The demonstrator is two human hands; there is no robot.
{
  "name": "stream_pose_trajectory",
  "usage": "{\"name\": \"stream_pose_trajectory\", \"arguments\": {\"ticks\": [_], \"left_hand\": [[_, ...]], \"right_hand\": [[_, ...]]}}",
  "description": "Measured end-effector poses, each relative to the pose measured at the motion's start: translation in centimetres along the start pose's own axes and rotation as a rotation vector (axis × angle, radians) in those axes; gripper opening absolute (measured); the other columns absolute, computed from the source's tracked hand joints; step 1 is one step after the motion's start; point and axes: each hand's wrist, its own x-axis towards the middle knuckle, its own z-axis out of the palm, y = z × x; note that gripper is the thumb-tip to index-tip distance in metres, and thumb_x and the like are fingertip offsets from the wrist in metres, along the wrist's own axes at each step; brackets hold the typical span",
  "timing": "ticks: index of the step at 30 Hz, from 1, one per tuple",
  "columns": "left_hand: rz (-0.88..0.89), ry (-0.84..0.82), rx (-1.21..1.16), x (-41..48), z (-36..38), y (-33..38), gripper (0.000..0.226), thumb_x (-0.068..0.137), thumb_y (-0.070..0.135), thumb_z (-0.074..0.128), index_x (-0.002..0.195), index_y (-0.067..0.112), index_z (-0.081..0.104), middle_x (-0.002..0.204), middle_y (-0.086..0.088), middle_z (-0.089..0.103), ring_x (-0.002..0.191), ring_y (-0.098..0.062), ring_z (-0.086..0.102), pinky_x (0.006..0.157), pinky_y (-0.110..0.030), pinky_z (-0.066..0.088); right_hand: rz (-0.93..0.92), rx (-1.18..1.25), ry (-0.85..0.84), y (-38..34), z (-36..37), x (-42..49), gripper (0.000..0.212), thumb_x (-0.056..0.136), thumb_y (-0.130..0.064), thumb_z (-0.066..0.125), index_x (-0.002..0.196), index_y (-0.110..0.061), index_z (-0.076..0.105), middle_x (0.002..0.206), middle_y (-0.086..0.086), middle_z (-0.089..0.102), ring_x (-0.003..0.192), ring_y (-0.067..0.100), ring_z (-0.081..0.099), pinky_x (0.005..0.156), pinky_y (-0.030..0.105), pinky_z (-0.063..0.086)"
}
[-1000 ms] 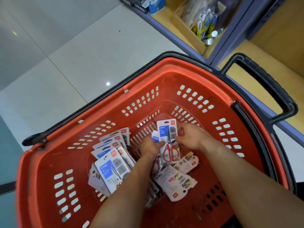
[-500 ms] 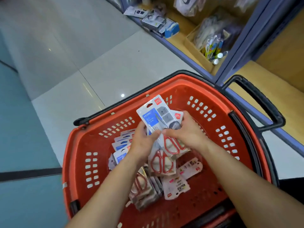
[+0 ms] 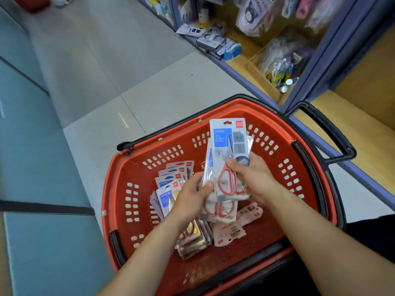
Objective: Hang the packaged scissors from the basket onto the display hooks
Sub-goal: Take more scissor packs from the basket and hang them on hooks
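A red plastic basket with black handles sits on the floor below me. Above it, both hands hold a small stack of packaged scissors, white cards with blue labels and red-handled scissors. My right hand grips the stack from the right, thumb across the front pack. My left hand holds the stack's lower left edge with its thumb on the front. More scissor packs lie fanned at the basket's left side, others under my left wrist. No display hooks are plainly visible.
A blue-framed shelf unit with wooden shelves stands to the right, close to the basket's black handle. Small packaged goods and a bin of bagged items sit on the low shelves. Pale floor tiles spread to the left.
The stack of packs has been lifted higher out of the basket and turned more upright. My view has tilted up, showing more of the shelves.
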Motion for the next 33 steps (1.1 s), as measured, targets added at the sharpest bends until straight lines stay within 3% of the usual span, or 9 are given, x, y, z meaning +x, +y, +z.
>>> {"name": "stream_pose_trajectory", "arguments": {"ticks": [4, 8, 11, 14, 16, 19, 23, 28, 33], "left_hand": [[0.019, 0.213, -0.144, -0.1, 1.1, 1.1, 0.019, 0.106, 0.026, 0.056, 0.121, 0.019, 0.064, 0.108, -0.001, 0.079, 0.096, -0.020, 0.077, 0.079, -0.035, 0.062], [0.042, 0.164, -0.023, -0.6, 1.1, 1.8, 0.024, 0.105, 0.033, 0.054, 0.109, 0.014, 0.068, 0.094, 0.007, 0.079, 0.085, -0.011, 0.076, 0.069, -0.023, 0.058], [-0.051, 0.154, 0.072, -0.1, -0.9, 0.9, 0.034, 0.105, 0.044, 0.052, 0.098, 0.018, 0.074, 0.090, 0.003, 0.078, 0.085, -0.019, 0.075, 0.076, -0.033, 0.059], [-0.116, 0.442, 0.257, 0.8, -4.4, -2.3, 0.025, 0.099, 0.042, 0.064, 0.107, 0.019, 0.072, 0.106, 0.000, 0.075, 0.104, -0.023, 0.070, 0.089, -0.036, 0.052], [-0.247, 0.610, 0.369, 1.0, -5.9, -4.5, 0.039, 0.094, 0.039, 0.071, 0.124, 0.015, 0.064, 0.122, -0.005, 0.070, 0.114, -0.026, 0.065, 0.094, -0.035, 0.049], [-0.401, 0.590, 0.415, 1.8, -6.0, -6.6, 0.064, 0.089, 0.035, 0.079, 0.140, 0.009, 0.050, 0.136, -0.014, 0.059, 0.124, -0.034, 0.058, 0.101, -0.038, 0.046], [-0.477, 0.581, 0.571, 2.3, -6.0, -9.5, 0.068, 0.089, 0.034, 0.076, 0.146, 0.016, 0.043, 0.149, -0.013, 0.046, 0.134, -0.034, 0.049, 0.112, -0.041, 0.041], [-0.457, 0.586, 0.483, 1.8, -6.7, -10.4, 0.072, 0.080, 0.022, 0.087, 0.141, 0.015, 0.049, 0.142, -0.012, 0.053, 0.125, -0.034, 0.057, 0.109, -0.043, 0.048], [-0.537, 0.610, 0.435, 1.4, -6.4, -11.0, 0.073, 0.065, 0.035, 0.096, 0.121, 0.014, 0.054, 0.116, -0.007, 0.071, 0.104, -0.029, 0.069, 0.093, -0.042, 0.058]], "right_hand": [[0.034, 0.027, -0.051, 1.3, -0.1, -0.7, 0.031, 0.094, -0.012, 0.071, 0.125, -0.014, 0.069, 0.117, 0.009, 0.077, 0.110, 0.029, 0.073, 0.105, 0.055, 0.052], [0.115, 0.058, -0.139, 1.5, -0.4, -1.2, 0.028, 0.097, -0.008, 0.065, 0.124, -0.012, 0.069, 0.117, 0.012, 0.076, 0.110, 0.030, 0.073, 0.103, 0.050, 0.053], [0.146, 0.024, -0.130, 1.1, -1.2, -1.1, 0.027, 0.097, -0.006, 0.064, 0.123, -0.011, 0.069, 0.109, 0.011, 0.078, 0.099, 0.027, 0.076, 0.092, 0.046, 0.059], [0.145, -0.028, -0.043, 0.9, -2.3, -0.6, 0.027, 0.097, -0.007, 0.066, 0.124, -0.013, 0.069, 0.104, 0.008, 0.080, 0.093, 0.025, 0.078, 0.081, 0.041, 0.062], [0.156, -0.086, -0.005, 1.0, -2.9, -0.2, 0.025, 0.097, -0.008, 0.068, 0.121, -0.015, 0.069, 0.103, 0.007, 0.080, 0.090, 0.024, 0.078, 0.076, 0.038, 0.062], [0.180, -0.187, 0.020, 1.8, -3.8, 0.2, 0.028, 0.094, -0.009, 0.072, 0.122, -0.014, 0.070, 0.102, 0.006, 0.080, 0.091, 0.023, 0.078, 0.081, 0.039, 0.062], [0.190, -0.285, -0.032, 2.0, -4.1, 0.2, 0.024, 0.093, -0.014, 0.074, 0.115, -0.023, 0.072, 0.103, 0.000, 0.080, 0.095, 0.022, 0.077, 0.094, 0.047, 0.059], [0.162, -0.290, -0.036, 1.9, -3.8, 0.2, 0.024, 0.094, -0.013, 0.074, 0.115, -0.023, 0.071, 0.105, 0.000, 0.080, 0.092, 0.019, 0.077, 0.090, 0.041, 0.060], [0.176, -0.282, -0.059, 1.9, -3.3, 0.2, 0.019, 0.095, -0.014, 0.072, 0.108, -0.027, 0.070, 0.100, -0.003, 0.080, 0.087, 0.015, 0.078, 0.078, 0.034, 0.060]]}}
